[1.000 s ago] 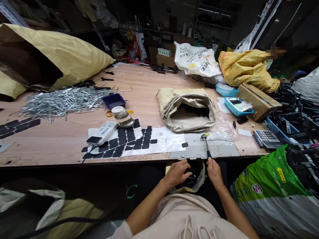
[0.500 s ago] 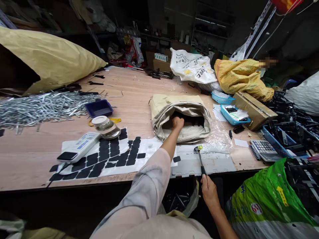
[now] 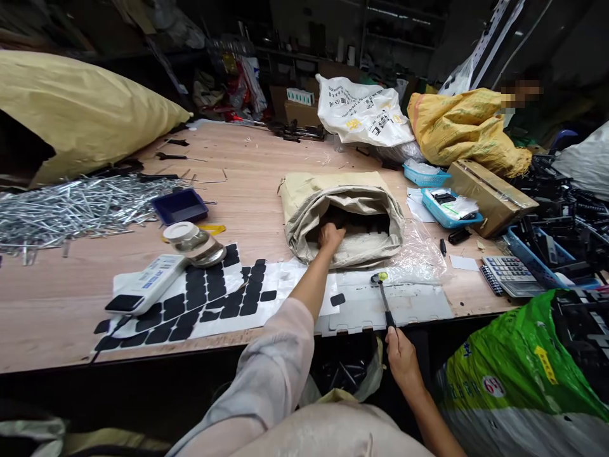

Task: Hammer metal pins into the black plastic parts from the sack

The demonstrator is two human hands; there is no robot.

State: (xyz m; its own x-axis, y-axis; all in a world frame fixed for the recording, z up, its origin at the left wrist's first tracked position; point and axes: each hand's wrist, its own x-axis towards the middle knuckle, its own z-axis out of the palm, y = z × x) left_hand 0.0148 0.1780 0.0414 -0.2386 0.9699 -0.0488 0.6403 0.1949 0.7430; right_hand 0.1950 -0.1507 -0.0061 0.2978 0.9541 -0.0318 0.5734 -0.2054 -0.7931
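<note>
Both hands busy: left hand [image 3: 330, 236] inside sack [image 3: 343, 209], right hand [image 3: 402, 355] gripping hammer [image 3: 383, 296].

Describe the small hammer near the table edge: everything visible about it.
The hammer is small, with a slim dark handle and a little head whose one end looks yellow-green. It lies slanted, head on a grey sheet at the table's near edge, handle running back past the edge toward the person. The right hand grips the handle's end below the edge. The head rests just short of the clear plastic in front of the tan sack. The left hand is at the sack's mouth, away from it.
</note>
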